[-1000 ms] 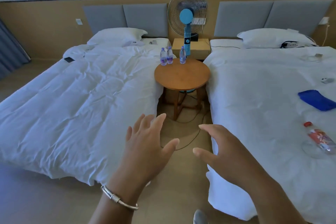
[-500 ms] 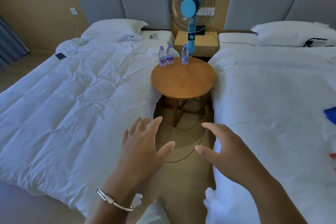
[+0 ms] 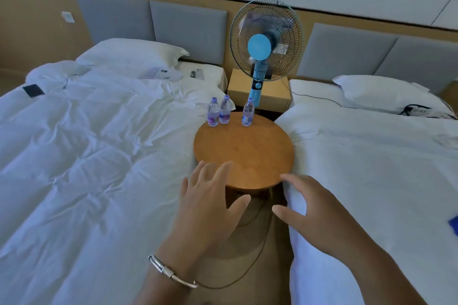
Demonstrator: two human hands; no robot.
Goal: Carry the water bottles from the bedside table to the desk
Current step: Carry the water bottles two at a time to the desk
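3 water bottles stand upright on the far edge of the round wooden tabletop [image 3: 244, 150], caps up, long axes vertical. Two sit as a pair at far left, the left bottle [image 3: 213, 112] and middle bottle [image 3: 225, 109] just beside each other, maybe touching, can't tell. The right bottle [image 3: 248, 112] is apart from them, in front of the blue fan [image 3: 262, 47]. Purple labels face me on the pair.

My left hand [image 3: 205, 208] is out in front, fingers spread & relaxed, holding nothing, fingertips over the near rim of the tabletop. My right hand [image 3: 314, 213] is same: fingers loosely spread, empty, just by the near right rim & over the right bed [image 3: 371, 156]. Both hands well apart from the bottles. Silver bangle [image 3: 168, 273] on my left wrist. Left bed [image 3: 86, 156] has rumpled white duvet.
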